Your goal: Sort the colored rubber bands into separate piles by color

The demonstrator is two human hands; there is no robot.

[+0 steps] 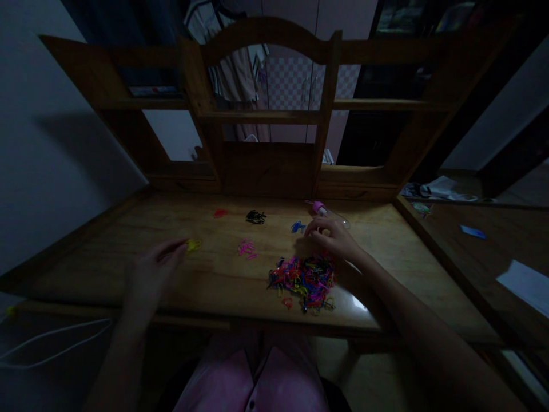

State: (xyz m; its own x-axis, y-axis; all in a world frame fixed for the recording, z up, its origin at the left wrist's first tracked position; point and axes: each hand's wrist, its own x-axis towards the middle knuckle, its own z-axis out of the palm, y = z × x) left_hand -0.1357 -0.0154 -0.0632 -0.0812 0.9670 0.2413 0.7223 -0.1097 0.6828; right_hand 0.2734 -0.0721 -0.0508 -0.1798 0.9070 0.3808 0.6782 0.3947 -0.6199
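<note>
My left hand [154,272], slightly blurred, reaches in from the left with its fingers curled together. Its fingertips are at a small pile of yellow rubber bands [193,245]; whether one is pinched in them is hidden. On the other side, my right hand [332,236] hovers with thumb and forefinger pinched, just right of some blue rubber bands [298,227]. Anything in that pinch is too small to make out. Below it lies a large mixed heap of coloured rubber bands [304,280].
Small separate piles of red bands [220,213], black bands [256,217] and pink bands [247,248] lie on the wooden desk [214,280]. Behind my right hand is a clear bottle with a pink top [318,208]. A wooden shelf frame [266,117] rises along the back.
</note>
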